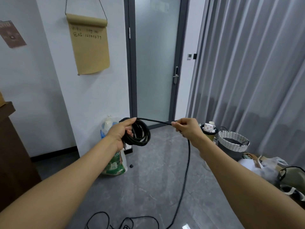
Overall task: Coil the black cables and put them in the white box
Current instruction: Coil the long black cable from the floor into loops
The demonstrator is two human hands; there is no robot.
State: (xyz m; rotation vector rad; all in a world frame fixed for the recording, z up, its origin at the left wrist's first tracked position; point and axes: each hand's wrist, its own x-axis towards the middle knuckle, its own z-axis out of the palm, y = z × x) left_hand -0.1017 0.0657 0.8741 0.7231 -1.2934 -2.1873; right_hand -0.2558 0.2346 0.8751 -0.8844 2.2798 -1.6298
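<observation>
cable [155, 121] between both hands' fingers [132, 120]

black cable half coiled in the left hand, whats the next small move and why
Probably swing the right hand over to the left hand and lay another loop onto the coil. The right fingers pinch a straight run of black cable coming off the coil, and plenty of slack trails down to the floor, uncoiled.

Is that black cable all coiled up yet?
Partly. The left hand holds several loops of black cable; the right hand pinches a strand that trails loose onto the floor.
</observation>
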